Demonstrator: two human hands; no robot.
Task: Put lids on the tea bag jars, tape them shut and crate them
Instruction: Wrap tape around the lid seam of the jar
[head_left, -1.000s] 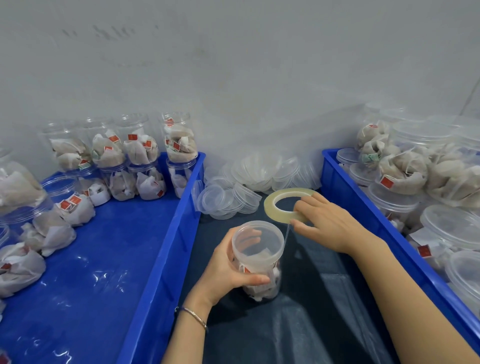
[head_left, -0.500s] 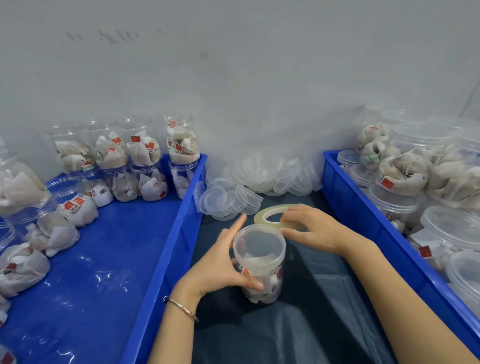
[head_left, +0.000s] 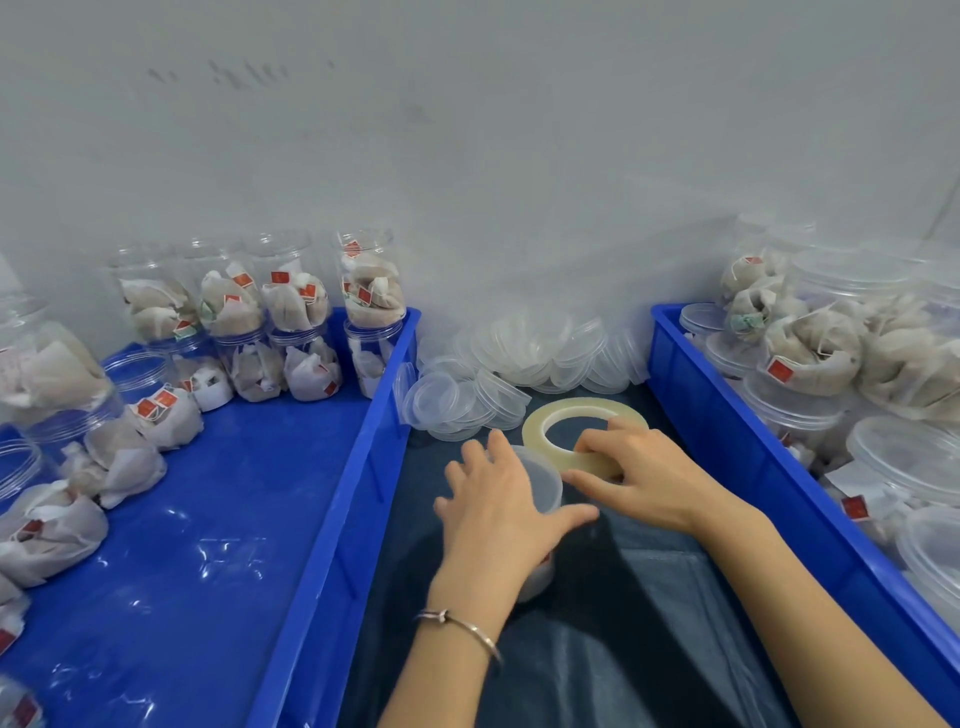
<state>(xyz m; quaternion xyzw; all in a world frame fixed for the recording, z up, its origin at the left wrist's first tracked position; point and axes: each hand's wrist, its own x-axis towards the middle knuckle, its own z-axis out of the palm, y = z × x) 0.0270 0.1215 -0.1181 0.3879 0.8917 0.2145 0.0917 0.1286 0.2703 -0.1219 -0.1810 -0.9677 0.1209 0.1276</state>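
While 2 hands (head_left: 498, 514) (head_left: 644, 483) work, 1 jar (head_left: 543, 486), 1 tape roll (head_left: 582, 415).

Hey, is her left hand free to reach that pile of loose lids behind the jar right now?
Probably not at once: the left hand lies over the jar. Once lifted, nothing blocks the way to the lids just beyond.
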